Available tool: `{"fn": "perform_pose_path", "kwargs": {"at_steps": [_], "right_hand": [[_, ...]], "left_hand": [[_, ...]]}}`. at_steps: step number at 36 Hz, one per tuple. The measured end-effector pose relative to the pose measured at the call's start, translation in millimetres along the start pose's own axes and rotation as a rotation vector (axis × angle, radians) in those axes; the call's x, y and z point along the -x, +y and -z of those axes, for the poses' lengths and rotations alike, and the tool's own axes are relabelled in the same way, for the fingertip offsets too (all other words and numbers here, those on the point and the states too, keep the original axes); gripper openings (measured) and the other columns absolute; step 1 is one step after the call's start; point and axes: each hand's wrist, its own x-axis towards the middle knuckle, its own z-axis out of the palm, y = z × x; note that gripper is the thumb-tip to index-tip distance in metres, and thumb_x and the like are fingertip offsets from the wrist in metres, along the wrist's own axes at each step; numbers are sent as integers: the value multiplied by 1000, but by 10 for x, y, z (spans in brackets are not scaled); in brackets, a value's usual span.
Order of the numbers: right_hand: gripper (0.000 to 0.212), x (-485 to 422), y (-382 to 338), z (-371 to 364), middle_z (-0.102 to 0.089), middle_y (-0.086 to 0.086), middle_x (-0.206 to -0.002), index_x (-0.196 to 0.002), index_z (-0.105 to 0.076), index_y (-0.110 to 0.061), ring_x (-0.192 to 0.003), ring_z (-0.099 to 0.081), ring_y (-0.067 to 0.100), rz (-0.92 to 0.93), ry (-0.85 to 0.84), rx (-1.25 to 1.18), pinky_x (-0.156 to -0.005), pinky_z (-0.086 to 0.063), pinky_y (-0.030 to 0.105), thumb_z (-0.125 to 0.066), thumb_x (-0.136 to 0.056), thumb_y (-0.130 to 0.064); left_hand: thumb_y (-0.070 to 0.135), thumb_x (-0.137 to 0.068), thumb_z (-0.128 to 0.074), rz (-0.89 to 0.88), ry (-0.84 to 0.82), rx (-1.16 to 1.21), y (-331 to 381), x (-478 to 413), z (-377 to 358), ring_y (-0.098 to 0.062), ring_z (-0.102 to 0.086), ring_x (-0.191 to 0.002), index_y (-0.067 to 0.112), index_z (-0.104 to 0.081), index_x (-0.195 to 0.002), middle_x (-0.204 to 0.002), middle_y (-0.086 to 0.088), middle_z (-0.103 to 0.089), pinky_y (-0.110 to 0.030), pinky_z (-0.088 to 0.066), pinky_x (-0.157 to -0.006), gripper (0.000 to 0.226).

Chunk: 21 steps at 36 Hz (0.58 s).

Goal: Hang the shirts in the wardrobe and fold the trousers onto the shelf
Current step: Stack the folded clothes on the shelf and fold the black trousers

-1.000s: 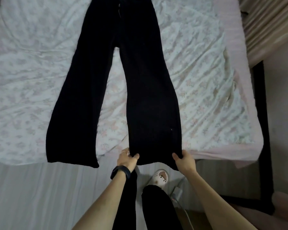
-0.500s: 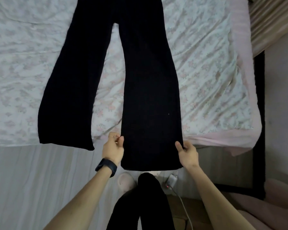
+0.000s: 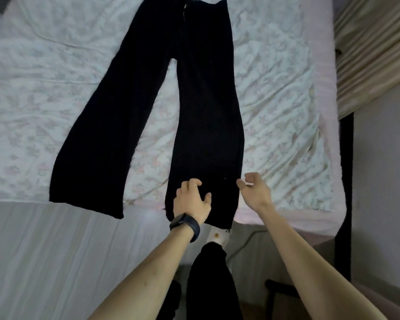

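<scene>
Head view: your left hand (image 3: 191,199) is pressing trousers (image 3: 208,112), fingers (image 3: 193,182) spread; right hand (image 3: 254,192) hovering empty, half-curled; smooth before folding.

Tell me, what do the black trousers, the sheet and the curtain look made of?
Trousers: soft matte black cloth, perhaps a ribbed knit; they lie limp and flat, without shine. Sheet: thin light woven cloth, likely cotton, with a faint floral print and many fine creases. Curtain: beige fabric with a slight sheen, hanging in pleats.
</scene>
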Motion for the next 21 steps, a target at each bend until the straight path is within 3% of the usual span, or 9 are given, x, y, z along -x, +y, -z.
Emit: {"fn": "perform_pose_path", "kwargs": {"at_steps": [8,14,17,19,21], "right_hand": [[48,-915,-801,480,-55,5,-140,-139,-48,-13,-125,-55,24,162,27,17,-92,-42,29,-58,-100,-38],[58,-1485,-1027,557,-54,8,-142,-146,-41,-9,-132,-50,28,169,-81,117,-102,-41,35,-58,-100,-40],[58,-1664,-1087,567,-61,3,-128,-144,-43,-10,-124,-55,25,164,-108,156,-92,-41,31,-59,-99,-43],[53,-1726,-1075,552,-59,-2,-110,-138,-47,-10,-110,-57,20,165,-123,160,-87,-42,29,-60,-99,-42],[48,-1772,-1024,519,-56,-5,-104,-133,-49,-11,-100,-54,16,170,-141,165,-83,-42,29,-61,-97,-42]], "left_hand": [[60,-93,-52,98,-48,-137,611,-373,-448,-32,-47,-122,21,-45,-136,-135,-5,-44,-47,-43,-100,58],[70,-88,-51,257,-98,-180,802,-488,-834,-37,-34,-131,20,-49,-137,-142,-6,-34,-56,-34,-105,70],[68,-87,-50,301,-117,-204,885,-538,-949,-38,-23,-139,19,-48,-139,-148,-6,-26,-66,-25,-109,72],[63,-85,-52,322,-106,-205,909,-557,-1010,-39,-19,-141,18,-47,-140,-150,-6,-24,-70,-21,-109,70],[58,-84,-53,341,-110,-212,913,-562,-1083,-41,-16,-143,18,-49,-139,-151,-8,-23,-72,-18,-109,68]]}}
